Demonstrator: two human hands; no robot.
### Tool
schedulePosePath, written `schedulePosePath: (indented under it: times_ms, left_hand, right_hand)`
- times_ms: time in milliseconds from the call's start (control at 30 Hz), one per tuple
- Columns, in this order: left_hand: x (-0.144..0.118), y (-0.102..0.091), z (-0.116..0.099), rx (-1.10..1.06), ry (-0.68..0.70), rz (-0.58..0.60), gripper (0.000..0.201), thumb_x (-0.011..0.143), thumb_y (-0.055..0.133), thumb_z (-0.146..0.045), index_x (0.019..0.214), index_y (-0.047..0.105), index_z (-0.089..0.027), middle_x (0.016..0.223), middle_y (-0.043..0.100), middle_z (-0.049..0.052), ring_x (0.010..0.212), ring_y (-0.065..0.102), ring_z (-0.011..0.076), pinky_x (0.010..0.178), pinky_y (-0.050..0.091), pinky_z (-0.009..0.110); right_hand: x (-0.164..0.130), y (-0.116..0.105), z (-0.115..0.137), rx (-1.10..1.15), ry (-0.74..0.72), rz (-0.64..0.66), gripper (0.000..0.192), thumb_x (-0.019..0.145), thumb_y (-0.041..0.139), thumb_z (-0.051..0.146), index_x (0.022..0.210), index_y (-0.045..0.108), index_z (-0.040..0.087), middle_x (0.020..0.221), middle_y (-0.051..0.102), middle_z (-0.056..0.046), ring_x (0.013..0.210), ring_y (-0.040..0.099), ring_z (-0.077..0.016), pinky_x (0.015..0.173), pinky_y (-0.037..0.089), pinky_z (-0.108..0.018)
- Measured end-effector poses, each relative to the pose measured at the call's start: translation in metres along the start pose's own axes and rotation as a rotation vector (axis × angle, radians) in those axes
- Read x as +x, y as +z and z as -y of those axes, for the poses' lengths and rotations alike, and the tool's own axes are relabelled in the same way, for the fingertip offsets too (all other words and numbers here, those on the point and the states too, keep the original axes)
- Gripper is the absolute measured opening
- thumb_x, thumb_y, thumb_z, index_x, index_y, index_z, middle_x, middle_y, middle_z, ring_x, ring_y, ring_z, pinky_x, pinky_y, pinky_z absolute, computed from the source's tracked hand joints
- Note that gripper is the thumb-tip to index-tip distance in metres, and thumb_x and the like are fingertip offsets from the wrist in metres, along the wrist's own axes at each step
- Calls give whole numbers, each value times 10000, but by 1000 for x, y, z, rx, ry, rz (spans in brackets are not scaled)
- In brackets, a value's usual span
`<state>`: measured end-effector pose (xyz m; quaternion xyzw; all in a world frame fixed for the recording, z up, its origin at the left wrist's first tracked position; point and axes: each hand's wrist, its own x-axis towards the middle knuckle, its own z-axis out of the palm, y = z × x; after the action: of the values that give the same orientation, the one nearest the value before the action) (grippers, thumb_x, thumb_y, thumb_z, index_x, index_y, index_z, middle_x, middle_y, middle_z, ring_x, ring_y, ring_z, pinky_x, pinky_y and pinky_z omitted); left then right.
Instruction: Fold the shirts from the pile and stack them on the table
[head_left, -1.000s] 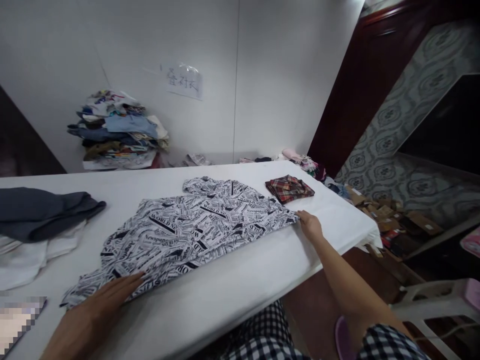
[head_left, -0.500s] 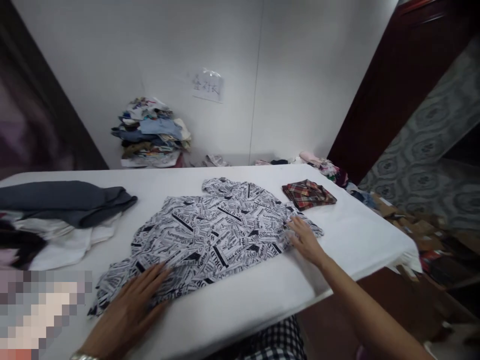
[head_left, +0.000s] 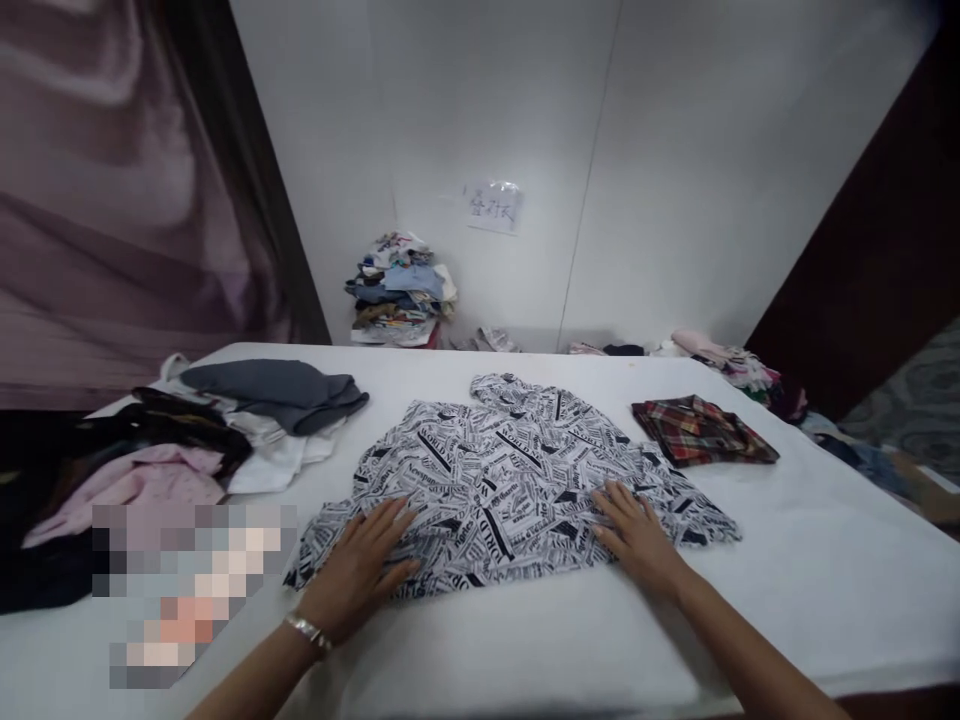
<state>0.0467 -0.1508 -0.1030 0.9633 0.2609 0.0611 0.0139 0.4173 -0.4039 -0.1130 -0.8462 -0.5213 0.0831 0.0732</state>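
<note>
Currently, L to R: limp grey garment (head_left: 277, 392); left hand (head_left: 364, 560), fingers loosely spread, on newspaper-print shirt (head_left: 510, 490), spread wrinkled across white cloth-covered worktop (head_left: 540, 660); right hand (head_left: 637, 540) likewise, fingers fanned; red plaid shirt (head_left: 701, 430), folded squarish.

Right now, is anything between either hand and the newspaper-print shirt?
Nothing visible: left hand and right hand both rest on the newspaper-print shirt. The plaid shirt lies farther right, not between.
</note>
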Motion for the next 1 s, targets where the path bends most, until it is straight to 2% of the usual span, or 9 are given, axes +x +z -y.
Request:
schedulePosePath:
  times_ms: [133, 267, 367, 467, 567, 700, 767, 867, 1000]
  left_hand:
    - [26, -9, -8, 2, 39, 20, 540, 906, 458, -500, 1404, 451, -290, 1536, 346, 80, 1413, 316, 270, 1129, 284, 534]
    - [66, -24, 10, 1, -100, 47, 511, 902, 465, -473, 1350, 514, -230, 1532, 350, 112, 1404, 329, 271, 1135, 269, 521]
    - [101, -25, 25, 6, -202, 50, 524, 907, 443, -452, 1355, 505, -189, 1525, 357, 138, 1404, 327, 270, 1127, 279, 501]
    - [130, -7, 28, -16, -217, 115, 589, 907, 405, -495, 1405, 451, -182, 1552, 302, 130, 1431, 266, 289, 1137, 240, 519]
    - [142, 19, 26, -69, -232, 199, 662, 909, 335, -560, 1464, 362, -201, 1578, 229, 106, 1459, 171, 310, 1146, 166, 564]
    - [141, 38, 29, -107, -217, 135, 682, 906, 289, -599, 1475, 343, -227, 1579, 227, 90, 1467, 137, 302, 1154, 122, 565]
    - [139, 41, 32, -109, -218, 127, 672, 905, 302, -591, 1467, 363, -228, 1574, 243, 87, 1464, 151, 303, 1155, 130, 562]
    - [139, 42, 34, -100, -226, 134, 665, 902, 308, -595, 1459, 379, -238, 1571, 246, 77, 1461, 164, 301, 1156, 138, 558]
    - [138, 44, 34, -89, -213, 124, 679, 897, 295, -619, 1459, 377, -247, 1572, 245, 70, 1461, 169, 296, 1159, 135, 557]
  right_hand:
    - [12, 2, 15, 26, -109, -92, 604, 919, 359, 604, 1457, 370, 329, 1575, 205, -43, 1460, 123, -302, 1153, 132, -603]
    - [27, 8, 25, 159, -199, -91, 586, 920, 382, 584, 1465, 338, 373, 1576, 194, -19, 1460, 143, -297, 1154, 147, -600]
    - [51, 3, 29, 249, -214, -97, 601, 905, 419, 576, 1452, 383, 330, 1557, 270, -34, 1453, 192, -292, 1154, 190, -574]
    - [95, -16, 29, 317, -209, -149, 555, 881, 463, 546, 1344, 551, 252, 1458, 460, -79, 1385, 357, -302, 1109, 310, -532]
    - [158, -41, 30, 328, -121, -173, 424, 893, 437, 439, 1149, 691, 216, 1222, 663, -98, 1151, 589, -291, 959, 462, -442]
    - [246, -59, 49, 199, 22, -169, 384, 911, 391, 338, 952, 735, 172, 923, 740, -86, 918, 657, -255, 819, 475, -329]
    - [285, -55, 68, 177, 22, -161, 376, 918, 387, 318, 924, 729, 160, 904, 736, -86, 909, 651, -238, 805, 458, -299]
    - [333, -36, 101, 176, -6, -136, 354, 929, 402, 341, 977, 710, 173, 1031, 719, -90, 1013, 625, -223, 852, 431, -272]
    - [373, -8, 133, 211, 20, -128, 438, 861, 543, 401, 1211, 597, 144, 1279, 591, -184, 1217, 509, -300, 979, 378, -384]
